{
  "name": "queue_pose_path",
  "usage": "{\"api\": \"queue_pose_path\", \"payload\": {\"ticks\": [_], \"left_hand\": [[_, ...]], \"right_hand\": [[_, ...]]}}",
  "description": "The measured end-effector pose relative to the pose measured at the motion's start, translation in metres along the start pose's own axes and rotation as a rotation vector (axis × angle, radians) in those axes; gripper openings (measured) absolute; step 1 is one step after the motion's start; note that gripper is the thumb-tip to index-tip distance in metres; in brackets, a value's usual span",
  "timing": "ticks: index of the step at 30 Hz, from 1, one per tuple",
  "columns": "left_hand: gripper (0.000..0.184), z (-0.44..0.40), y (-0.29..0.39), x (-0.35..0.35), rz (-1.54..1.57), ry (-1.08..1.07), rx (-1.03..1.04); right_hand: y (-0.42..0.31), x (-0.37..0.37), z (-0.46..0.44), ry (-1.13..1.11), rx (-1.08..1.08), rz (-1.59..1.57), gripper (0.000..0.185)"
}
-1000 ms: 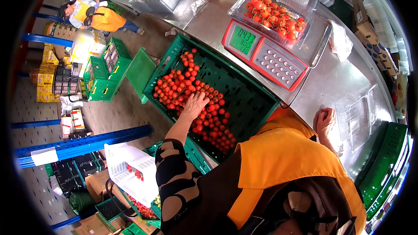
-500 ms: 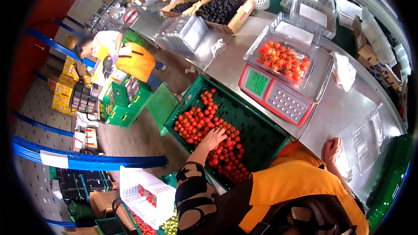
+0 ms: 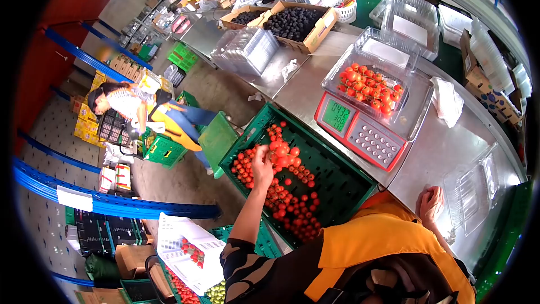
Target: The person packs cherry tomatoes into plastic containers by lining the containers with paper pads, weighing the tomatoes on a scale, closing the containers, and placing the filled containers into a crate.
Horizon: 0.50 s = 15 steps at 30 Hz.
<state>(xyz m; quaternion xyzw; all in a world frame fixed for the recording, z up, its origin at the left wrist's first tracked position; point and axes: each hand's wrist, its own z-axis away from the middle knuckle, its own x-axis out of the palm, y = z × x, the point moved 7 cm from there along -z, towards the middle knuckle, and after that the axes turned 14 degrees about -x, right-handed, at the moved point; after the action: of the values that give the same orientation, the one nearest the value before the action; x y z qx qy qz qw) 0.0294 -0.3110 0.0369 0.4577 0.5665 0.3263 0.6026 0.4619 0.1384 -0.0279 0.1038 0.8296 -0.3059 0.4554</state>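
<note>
A bunch of tomatoes on the vine is held up in my left hand, its fingers closed on the stem side. Beneath it, more small tomatoes lie in the green crate. My right hand rests on the steel table, fingers curled, with nothing visible in them. Between the hands and farther back stands a red scale with a lit green display. On its pan is a clear tray holding red tomatoes. An empty clear container lies beside my right hand.
Stacked clear lids and a box of dark grapes stand at the table's back. A crumpled white cloth lies beside the scale. Another person bends over crates at the left. A blue rack beam crosses the lower left.
My left hand has risen from the tomatoes in the crate with a bunch. My right hand stays on the table. The other person has bent lower over the crates. The view has shifted.
</note>
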Motion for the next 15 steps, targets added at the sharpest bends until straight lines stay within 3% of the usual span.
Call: {"api": "queue_pose_path", "payload": {"ticks": [1,3,9,15], "left_hand": [[0.014,-0.002,0.019,0.0,0.14,-0.053,-0.183],[0.018,-0.017,0.053,0.008,0.42,-0.154,-0.084],[0.026,-0.036,0.172,0.042,0.548,-0.374,-0.163],[0.035,-0.078,0.201,0.075,0.731,-0.497,-0.105]], "right_hand": [[0.001,0.001,0.0,-0.004,0.004,-0.002,0.009],[0.004,0.002,0.002,-0.01,0.014,-0.004,0.008],[0.003,0.001,0.001,-0.006,0.026,-0.001,0.01],[0.0,-0.004,0.0,0.018,0.028,0.02,0.011]]}}
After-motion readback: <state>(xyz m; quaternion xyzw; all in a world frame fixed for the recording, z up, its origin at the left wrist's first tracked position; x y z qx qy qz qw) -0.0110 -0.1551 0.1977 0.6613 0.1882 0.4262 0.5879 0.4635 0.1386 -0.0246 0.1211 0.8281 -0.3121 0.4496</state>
